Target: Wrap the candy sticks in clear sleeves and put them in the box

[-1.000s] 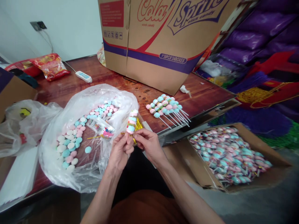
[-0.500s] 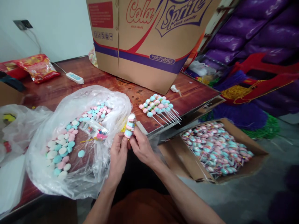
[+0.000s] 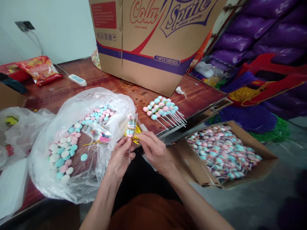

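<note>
My left hand [image 3: 122,153] is closed round the white stick and gathered wrapper end of a marshmallow lollipop [image 3: 130,125], held upright. Its pink, blue and white pieces sit inside a clear printed bag. At the bag's lower end, my right hand [image 3: 153,148] pinches a gold twist tie; its fingertips partly cover it. Just behind lies a bunch of gold twist ties [image 3: 137,130] at the table edge. Left of my hands, an open clear plastic bag [image 3: 48,188] holds loose pastel marshmallows [image 3: 64,154] and printed wrappers [image 3: 97,132].
Unwrapped marshmallow sticks [image 3: 163,108] lie in a row on the table [image 3: 201,95]. A large carton [image 3: 144,68] stands behind. An open box [image 3: 267,156] of wrapped lollipops sits lower right. A red snack packet [image 3: 39,71] and a white power strip [image 3: 77,80] are at the back left.
My left hand has lowered to the stick below the candy. My right hand has come off the wrapper and shifted right, its fingertips now by the gold ties.
</note>
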`<state>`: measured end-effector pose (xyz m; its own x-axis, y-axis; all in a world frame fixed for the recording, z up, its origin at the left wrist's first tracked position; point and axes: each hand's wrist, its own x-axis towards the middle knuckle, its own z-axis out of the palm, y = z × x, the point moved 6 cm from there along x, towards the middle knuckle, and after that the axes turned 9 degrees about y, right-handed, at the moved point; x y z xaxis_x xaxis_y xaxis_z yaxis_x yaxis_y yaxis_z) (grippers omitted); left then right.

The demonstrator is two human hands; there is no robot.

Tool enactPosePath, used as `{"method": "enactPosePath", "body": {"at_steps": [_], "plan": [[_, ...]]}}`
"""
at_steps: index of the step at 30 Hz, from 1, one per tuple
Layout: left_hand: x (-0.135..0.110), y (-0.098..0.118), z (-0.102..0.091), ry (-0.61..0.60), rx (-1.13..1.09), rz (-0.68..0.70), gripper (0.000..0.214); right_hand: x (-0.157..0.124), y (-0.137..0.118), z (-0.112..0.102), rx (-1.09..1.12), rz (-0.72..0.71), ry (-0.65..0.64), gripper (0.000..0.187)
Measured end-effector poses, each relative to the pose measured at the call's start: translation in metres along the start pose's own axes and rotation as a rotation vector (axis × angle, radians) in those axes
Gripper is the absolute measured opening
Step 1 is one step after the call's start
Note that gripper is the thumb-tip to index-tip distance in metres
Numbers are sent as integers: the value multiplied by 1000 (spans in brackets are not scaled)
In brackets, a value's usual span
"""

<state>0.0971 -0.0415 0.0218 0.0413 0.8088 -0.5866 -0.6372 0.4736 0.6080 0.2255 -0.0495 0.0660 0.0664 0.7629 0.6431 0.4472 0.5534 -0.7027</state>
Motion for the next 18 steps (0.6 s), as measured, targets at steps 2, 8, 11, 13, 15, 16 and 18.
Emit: {"method": "enactPosePath", "body": {"at_steps": [2, 8, 11, 13, 15, 16, 18], "plan": [[-3, -2, 5, -10, -22, -53, 38, 1, -2, -1, -62, -113, -36, 27], [-7, -7, 10, 21, -106, -113, 34, 5, -9, 0, -228, -247, -49, 23], [-6, -7, 10, 14, -70, -61, 33, 7, -11, 3, -212, -217, -23, 27], [-5, -8, 11, 10, -49, -9, 31, 7, -12, 3, -199, -187, 2, 26], [-4, -9, 17, -14, -33, 17, 26, 6, -13, -1, -175, -123, 52, 23], [-4, -10, 21, -47, -18, 7, 23, 6, -13, -5, -146, -69, 84, 21], [-6, -11, 31, -143, 16, -8, 28, 4, -11, -16, -39, 83, 137, 17]]}}
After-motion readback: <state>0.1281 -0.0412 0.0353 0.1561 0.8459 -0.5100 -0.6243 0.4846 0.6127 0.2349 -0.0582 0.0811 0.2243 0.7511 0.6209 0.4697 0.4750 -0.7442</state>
